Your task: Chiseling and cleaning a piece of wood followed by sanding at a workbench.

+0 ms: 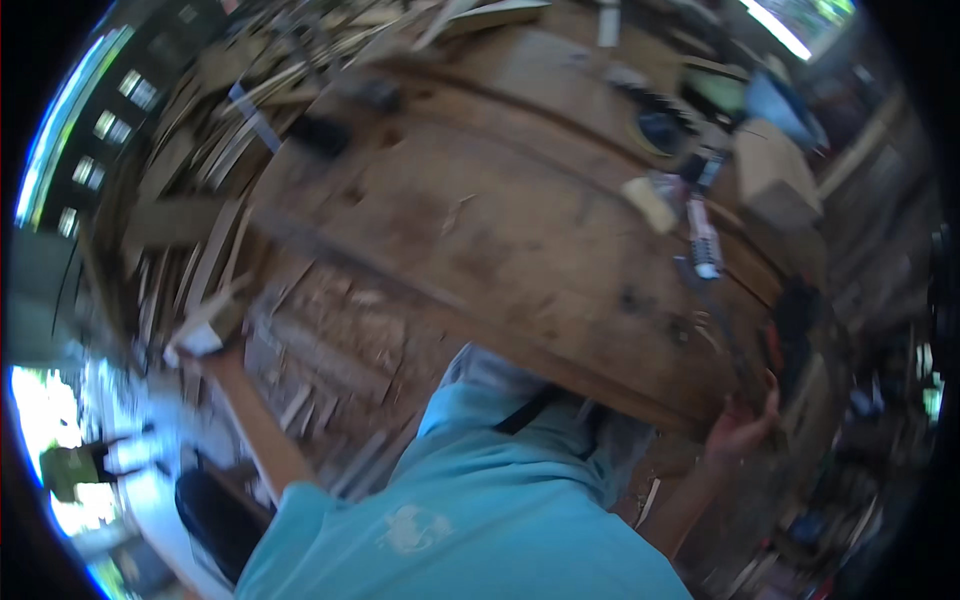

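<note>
Out to the left, my left hand (212, 356) is closed around a wood block (218, 322) with a pale, whitish face. That arm reaches away from the workbench (480, 220), over the wood pile. At the bench's near right corner, my right hand (742, 428) has its fingers closed at the near end of a long, thin, dark tool (715, 318) lying along the top. Motion blur hides what kind of tool it is. Just beyond it lies a tool with a pale, ribbed end (704, 240). A dark object (795, 320) with some red sits beside my right hand.
Scrap boards (200, 210) are heaped left of the bench, and shavings with offcuts (340, 340) cover the floor before it. A thick wooden block (775, 175), a tape roll (657, 130) and a blue bowl-like object (785, 110) stand at the far right.
</note>
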Action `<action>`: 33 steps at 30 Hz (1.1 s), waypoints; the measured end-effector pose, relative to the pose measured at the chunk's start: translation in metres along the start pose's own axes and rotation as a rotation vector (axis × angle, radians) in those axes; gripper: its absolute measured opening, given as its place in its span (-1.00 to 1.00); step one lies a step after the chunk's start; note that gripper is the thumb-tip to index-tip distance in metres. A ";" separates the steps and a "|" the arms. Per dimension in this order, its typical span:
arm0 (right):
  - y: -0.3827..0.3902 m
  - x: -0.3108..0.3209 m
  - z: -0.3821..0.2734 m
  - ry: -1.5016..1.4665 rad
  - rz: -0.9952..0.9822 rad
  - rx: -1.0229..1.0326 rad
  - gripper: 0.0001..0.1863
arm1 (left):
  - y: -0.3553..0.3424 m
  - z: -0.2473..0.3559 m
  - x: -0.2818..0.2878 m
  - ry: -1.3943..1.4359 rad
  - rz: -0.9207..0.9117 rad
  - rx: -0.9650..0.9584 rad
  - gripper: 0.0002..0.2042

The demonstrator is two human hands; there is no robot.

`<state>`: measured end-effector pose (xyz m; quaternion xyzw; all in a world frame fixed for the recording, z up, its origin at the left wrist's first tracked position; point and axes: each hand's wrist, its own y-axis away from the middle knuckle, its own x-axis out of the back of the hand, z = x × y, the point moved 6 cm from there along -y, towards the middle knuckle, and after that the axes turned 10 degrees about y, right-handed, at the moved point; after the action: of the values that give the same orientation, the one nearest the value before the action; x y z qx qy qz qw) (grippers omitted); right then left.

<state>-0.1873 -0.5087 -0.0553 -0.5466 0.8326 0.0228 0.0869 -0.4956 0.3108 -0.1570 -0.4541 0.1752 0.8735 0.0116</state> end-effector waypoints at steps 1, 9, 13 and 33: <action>0.002 -0.004 -0.004 0.097 -0.005 0.036 -0.50 | 0.003 -0.009 -0.008 -0.096 -0.095 -0.102 -0.09; 0.007 -0.011 -0.033 0.303 0.085 0.065 -0.64 | 0.154 -0.047 -0.195 -1.201 -0.827 -1.023 0.08; 0.006 0.002 -0.037 0.429 0.143 0.112 -0.67 | 0.275 -0.118 -0.281 -1.362 -1.428 -1.004 0.17; 0.006 0.088 -0.061 0.200 0.430 0.301 -0.72 | 0.487 -0.369 -0.335 -1.448 -2.096 -0.608 -0.31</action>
<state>-0.2343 -0.5946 -0.0102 -0.3377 0.9279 -0.1372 0.0778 -0.0950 -0.2162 0.0598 0.2110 -0.5080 0.4986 0.6699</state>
